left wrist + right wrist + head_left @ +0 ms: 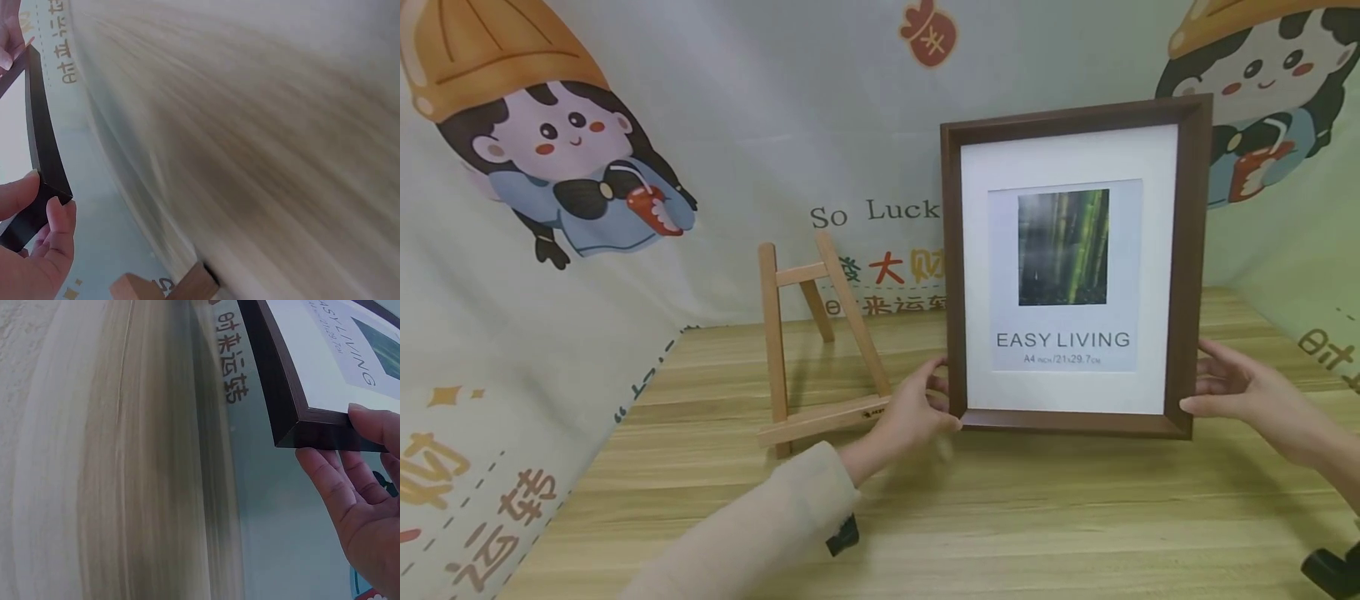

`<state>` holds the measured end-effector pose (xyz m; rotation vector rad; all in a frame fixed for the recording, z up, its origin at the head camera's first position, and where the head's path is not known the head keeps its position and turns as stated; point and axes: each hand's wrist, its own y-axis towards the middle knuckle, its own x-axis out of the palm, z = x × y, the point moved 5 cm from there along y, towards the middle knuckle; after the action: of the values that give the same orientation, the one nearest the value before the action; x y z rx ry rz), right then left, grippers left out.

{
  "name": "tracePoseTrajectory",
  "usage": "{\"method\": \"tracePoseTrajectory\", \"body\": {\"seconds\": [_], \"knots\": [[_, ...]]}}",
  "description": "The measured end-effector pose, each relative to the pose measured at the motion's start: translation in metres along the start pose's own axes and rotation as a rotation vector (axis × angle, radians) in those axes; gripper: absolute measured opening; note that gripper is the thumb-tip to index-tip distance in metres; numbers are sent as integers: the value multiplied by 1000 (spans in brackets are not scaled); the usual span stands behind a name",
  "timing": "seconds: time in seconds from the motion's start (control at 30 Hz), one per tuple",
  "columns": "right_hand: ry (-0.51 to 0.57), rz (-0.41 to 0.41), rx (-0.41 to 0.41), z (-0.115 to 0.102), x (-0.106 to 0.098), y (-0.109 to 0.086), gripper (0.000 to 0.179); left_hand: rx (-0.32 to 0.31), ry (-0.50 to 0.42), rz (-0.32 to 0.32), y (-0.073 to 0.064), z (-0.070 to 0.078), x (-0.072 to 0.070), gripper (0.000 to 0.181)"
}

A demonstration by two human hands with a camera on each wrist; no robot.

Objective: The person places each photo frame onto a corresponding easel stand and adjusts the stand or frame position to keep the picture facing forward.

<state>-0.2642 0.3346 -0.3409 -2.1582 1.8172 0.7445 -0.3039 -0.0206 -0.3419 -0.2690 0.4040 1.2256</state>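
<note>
Both your hands are clamped on the brown picture frame [1067,267]: your left hand [913,408] pinches its left edge near the bottom corner, and your right hand [1247,392] grips the right edge low down, thumb in front. You have the frame raised above the counter [1037,517], roughly upright. Since both grips sit low, the top could tip if your fingers ease, and an uneven lift could let a corner slip and drop. Just beside your left hand stands the wooden easel [820,418]; a leftward swing of hand or frame could knock it over. Behind hangs the printed cloth [737,125], which a frame pushed too far back might drag.
</note>
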Motion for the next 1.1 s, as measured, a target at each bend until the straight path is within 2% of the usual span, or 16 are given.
{"method": "tracePoseTrajectory", "body": {"seconds": [0.23,0.6,0.87,1.1], "knots": [[-24,1,-5,-11,3,8,80,23,49,27,0,2,-11,84],[-13,-32,5,-27,12,23,81,36,33,59,-3,0,-29,86],[18,-53,-31,-36,18,33,79,37,28,71,-8,2,-41,86],[2,-66,-38,-44,25,39,79,24,29,105,-14,0,-50,87]]}}
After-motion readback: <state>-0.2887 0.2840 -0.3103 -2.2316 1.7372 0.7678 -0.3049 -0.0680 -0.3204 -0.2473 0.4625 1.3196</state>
